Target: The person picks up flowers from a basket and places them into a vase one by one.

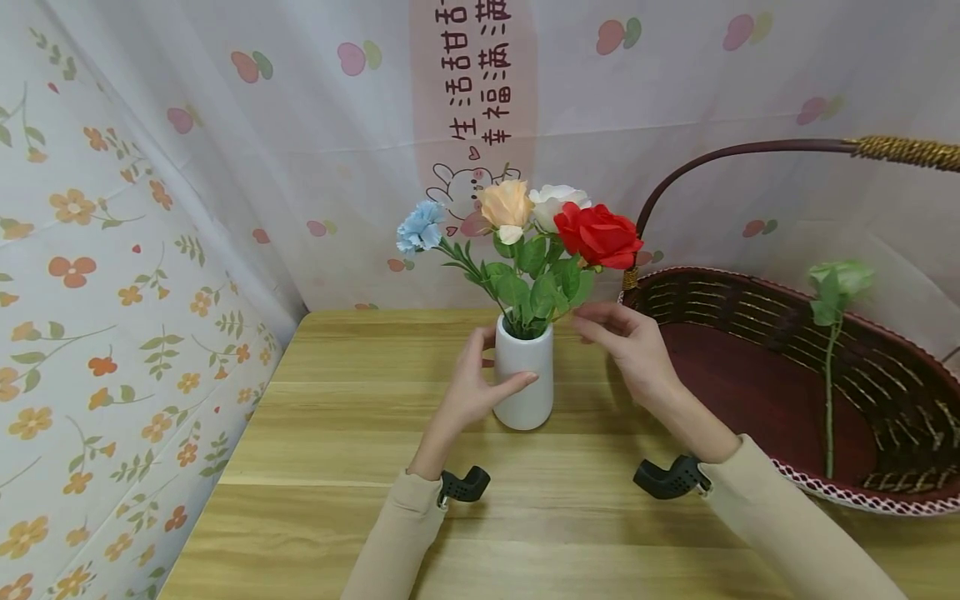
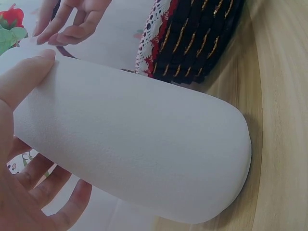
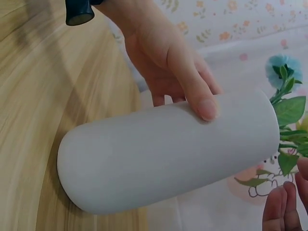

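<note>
A white vase (image 1: 525,379) stands upright on the wooden table. From its mouth rise a blue carnation (image 1: 422,227), a peach rose (image 1: 505,205), a white rose (image 1: 553,205) and a red rose (image 1: 602,237), with green leaves (image 1: 517,292) between them. My left hand (image 1: 474,385) grips the vase from the left, its thumb (image 3: 206,107) across the near side and its fingers (image 2: 72,202) round the far side. Just right of the rim, beside the lower leaves, my right hand (image 1: 628,342) hovers with loosely bent fingers and nothing visible in them.
On the right stands a dark woven basket (image 1: 750,392) with a tall arched handle (image 1: 757,148). One pale green-white rose (image 1: 843,279) leans inside it. Printed cloth (image 1: 337,183) hangs behind the wooden table (image 1: 360,417) and along its left side.
</note>
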A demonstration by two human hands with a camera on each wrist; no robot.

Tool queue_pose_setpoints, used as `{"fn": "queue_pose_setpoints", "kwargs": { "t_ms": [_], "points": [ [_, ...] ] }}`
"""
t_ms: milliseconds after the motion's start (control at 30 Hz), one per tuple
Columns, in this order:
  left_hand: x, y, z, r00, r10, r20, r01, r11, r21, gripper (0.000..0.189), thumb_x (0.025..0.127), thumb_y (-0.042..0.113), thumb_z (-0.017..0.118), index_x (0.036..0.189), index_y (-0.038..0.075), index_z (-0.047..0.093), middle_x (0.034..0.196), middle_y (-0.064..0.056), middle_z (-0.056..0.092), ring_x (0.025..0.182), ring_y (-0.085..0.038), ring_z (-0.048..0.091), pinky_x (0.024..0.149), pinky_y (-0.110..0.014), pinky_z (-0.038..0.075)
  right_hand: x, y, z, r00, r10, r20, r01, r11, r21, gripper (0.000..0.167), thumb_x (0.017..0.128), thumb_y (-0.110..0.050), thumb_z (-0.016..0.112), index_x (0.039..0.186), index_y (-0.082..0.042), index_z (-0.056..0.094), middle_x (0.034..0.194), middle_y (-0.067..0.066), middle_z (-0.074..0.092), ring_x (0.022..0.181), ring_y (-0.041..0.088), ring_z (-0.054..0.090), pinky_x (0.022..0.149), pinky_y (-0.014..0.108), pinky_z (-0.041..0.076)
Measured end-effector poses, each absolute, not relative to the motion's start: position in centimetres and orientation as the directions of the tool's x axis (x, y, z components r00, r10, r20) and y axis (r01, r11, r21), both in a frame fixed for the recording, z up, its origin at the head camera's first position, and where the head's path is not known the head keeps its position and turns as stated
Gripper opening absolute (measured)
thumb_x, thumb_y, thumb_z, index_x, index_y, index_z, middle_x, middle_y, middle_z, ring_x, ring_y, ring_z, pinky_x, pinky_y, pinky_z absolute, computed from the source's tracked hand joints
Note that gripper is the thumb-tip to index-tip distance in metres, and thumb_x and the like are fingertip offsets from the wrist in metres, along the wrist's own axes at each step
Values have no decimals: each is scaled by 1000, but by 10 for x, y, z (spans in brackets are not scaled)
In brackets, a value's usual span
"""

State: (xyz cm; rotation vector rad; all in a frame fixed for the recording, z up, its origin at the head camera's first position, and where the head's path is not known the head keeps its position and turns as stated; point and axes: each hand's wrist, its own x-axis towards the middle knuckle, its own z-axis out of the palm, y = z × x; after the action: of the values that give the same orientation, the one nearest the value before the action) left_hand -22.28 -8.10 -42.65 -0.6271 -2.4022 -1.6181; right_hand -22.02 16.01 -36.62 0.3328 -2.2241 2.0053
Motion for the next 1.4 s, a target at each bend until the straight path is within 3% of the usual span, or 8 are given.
{"fn": "queue_pose_setpoints", "kwargs": {
  "t_ms": [533,1067,1400],
  "points": [
    [-222,-81,-426,-895,245,372,436,314,843,69,83,29,86,136,9,47,133,-4,53,123,-20,50,97,-42,49,-211,194,-354,-965,-80,249,-256,84,-963,26,96,-17,71,118,-5,68,103,-3,69,91,12,65,84,18,52],
    [-221,-79,-426,-895,231,381,440,317,841,69,82,26,86,135,7,47,131,-6,54,121,-20,51,95,-40,50,-214,251,-339,-960,16,281,-281,7,-960,26,94,-7,72,118,1,68,99,-3,71,84,12,67,77,19,55],
    [-220,-78,-426,-897,216,385,438,324,838,70,82,26,87,136,8,47,131,-6,54,121,-20,51,94,-40,50,-219,302,-331,-956,103,276,-261,138,-955,29,93,-10,73,121,-4,69,100,-10,72,77,6,68,78,14,49]
  ]
}}
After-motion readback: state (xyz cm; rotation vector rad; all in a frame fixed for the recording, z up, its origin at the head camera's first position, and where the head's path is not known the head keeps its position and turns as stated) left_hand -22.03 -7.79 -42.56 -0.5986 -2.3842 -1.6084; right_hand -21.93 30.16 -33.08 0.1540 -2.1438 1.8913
